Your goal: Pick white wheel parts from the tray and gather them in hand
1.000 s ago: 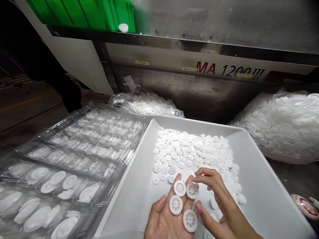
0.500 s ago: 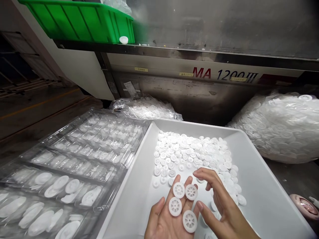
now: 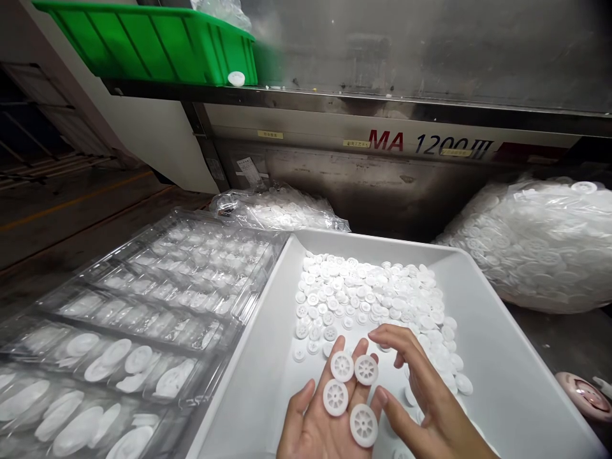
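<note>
"Four white wheels. Where exactly?"

"Flat on the left hand, over the near part of the grey bin. That palm faces up, fingers extended, not curled round them."

"And the right hand?"

"Also over the bin, beside the left. Thumb and fingers are parted, grasping nothing; whether the thumb touches the nearest wheel, I can't tell."

"Around them?"

"Loose wheels heap toward the bin's far side. Clear trays of white pieces lie left of it, a bulging plastic bag right."
</note>
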Available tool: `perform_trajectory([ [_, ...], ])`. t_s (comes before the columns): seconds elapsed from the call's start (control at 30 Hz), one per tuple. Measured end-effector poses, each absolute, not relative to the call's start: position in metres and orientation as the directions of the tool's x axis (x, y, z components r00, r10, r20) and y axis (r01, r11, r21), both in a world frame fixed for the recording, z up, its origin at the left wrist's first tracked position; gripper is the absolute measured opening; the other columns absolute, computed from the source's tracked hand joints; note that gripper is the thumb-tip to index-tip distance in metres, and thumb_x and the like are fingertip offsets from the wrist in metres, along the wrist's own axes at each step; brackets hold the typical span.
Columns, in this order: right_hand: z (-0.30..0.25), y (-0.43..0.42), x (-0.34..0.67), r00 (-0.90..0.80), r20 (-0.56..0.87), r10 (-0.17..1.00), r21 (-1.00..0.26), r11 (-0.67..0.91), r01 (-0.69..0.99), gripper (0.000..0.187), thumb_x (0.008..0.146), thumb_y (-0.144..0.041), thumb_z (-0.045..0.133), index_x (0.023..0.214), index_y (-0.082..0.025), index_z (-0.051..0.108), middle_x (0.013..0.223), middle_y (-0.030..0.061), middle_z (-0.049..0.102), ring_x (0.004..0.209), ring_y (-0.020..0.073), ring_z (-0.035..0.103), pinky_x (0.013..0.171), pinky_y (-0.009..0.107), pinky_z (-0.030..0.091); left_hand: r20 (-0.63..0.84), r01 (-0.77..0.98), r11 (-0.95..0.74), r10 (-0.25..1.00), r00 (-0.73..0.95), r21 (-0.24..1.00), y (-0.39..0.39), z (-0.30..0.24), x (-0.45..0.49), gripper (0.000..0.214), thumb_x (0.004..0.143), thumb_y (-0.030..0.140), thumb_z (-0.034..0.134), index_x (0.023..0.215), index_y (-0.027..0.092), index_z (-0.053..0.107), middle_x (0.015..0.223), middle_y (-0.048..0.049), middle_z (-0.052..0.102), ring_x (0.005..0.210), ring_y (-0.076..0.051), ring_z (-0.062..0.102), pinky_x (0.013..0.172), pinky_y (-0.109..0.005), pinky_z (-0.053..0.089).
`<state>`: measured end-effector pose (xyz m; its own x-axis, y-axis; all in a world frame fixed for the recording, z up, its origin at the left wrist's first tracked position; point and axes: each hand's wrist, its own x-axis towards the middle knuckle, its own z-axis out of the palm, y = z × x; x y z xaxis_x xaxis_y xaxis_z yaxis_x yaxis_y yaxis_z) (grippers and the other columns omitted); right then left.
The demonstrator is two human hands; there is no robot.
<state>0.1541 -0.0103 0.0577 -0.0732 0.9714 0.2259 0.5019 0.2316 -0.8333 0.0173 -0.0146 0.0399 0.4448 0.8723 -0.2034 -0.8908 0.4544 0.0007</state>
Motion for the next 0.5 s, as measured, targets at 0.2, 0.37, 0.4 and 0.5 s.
perform_trajectory([
  [0.2,0.054,-0.01,0.162,-0.055,0.113,0.992,-0.878,0.126,0.462,0.032,0.086,-0.035,0.048,0.118,-0.039,0.044,0.119,-0.0011,0.047,0.097,0.0172,0.05,0.081,0.028,0.044,-0.237,-0.897,0.441,0.87,0.433,-0.022,-0.013,0.042,0.017,0.057,0.09,0.04,0.012,0.116,0.019,0.059,0.124,-0.0104,0.059,0.119,-0.023,0.051,0.109,-0.042,0.022],
  [0.37,0.051,-0.005,0.162,0.073,-0.179,0.981,-0.956,-0.191,0.221,0.035,0.086,-0.051,0.044,0.119,-0.038,0.049,0.133,-0.0001,0.045,0.127,0.0254,0.035,0.102,0.045,0.032,-0.299,-0.9,0.409,0.886,0.354,0.15,-0.015,0.039,0.016,0.046,0.089,0.039,0.024,0.117,0.024,0.058,0.127,-0.0055,0.057,0.128,-0.022,0.04,0.111,-0.04,0.02],
  [0.4,0.05,-0.004,0.159,0.123,-0.257,0.959,-0.959,-0.269,0.092,0.039,0.086,-0.055,0.042,0.119,-0.036,0.05,0.136,-0.0002,0.043,0.131,0.0254,0.03,0.107,0.048,0.025,-0.292,-0.883,0.377,0.909,0.297,0.278,-0.016,0.038,0.017,0.042,0.088,0.037,0.028,0.118,0.026,0.056,0.13,-0.0032,0.055,0.13,-0.023,0.037,0.111,-0.041,0.019],
  [0.5,0.044,-0.002,0.143,0.036,-0.337,0.941,-0.897,-0.309,-0.316,0.052,0.085,-0.061,0.035,0.124,-0.031,0.052,0.135,0.0029,0.047,0.132,0.0242,0.032,0.108,0.048,0.024,-0.193,-0.725,0.263,0.964,0.181,0.636,-0.019,0.037,0.028,0.037,0.082,0.027,0.046,0.117,0.026,0.058,0.134,0.0007,0.05,0.135,-0.024,0.026,0.113,-0.039,0.008],
])
